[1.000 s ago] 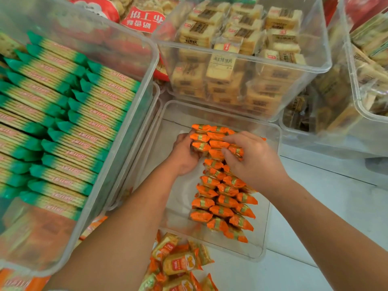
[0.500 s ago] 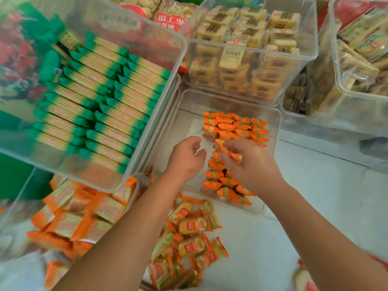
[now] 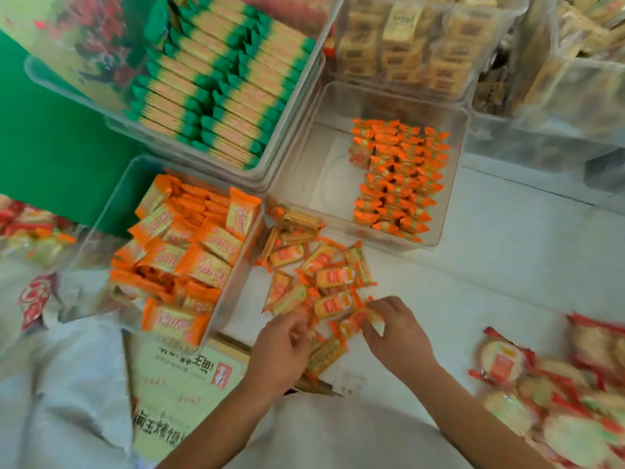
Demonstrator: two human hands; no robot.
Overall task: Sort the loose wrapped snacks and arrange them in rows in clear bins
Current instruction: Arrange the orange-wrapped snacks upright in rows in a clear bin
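A loose pile of orange-and-yellow wrapped snacks (image 3: 321,279) lies on the white table in front of a clear bin (image 3: 314,157). Inside that bin, small orange candies (image 3: 399,177) sit in rows along its right side. My left hand (image 3: 282,350) rests at the pile's near edge, fingers curled around a wrapper. My right hand (image 3: 397,336) pinches a small snack at the pile's right near corner. Motion blur hides the finger details.
A clear bin of larger orange packets (image 3: 189,258) stands left of the pile. Behind it sits a bin of green-ended bars (image 3: 223,86), with bins of tan cakes (image 3: 416,38) at the back. Red-wrapped rice crackers (image 3: 554,390) lie at right. A yellow carton (image 3: 182,387) lies near me.
Both hands have left the candy bin and come back toward me to the loose pile. The view has tilted down, bringing the orange packet bin and the carton into sight.
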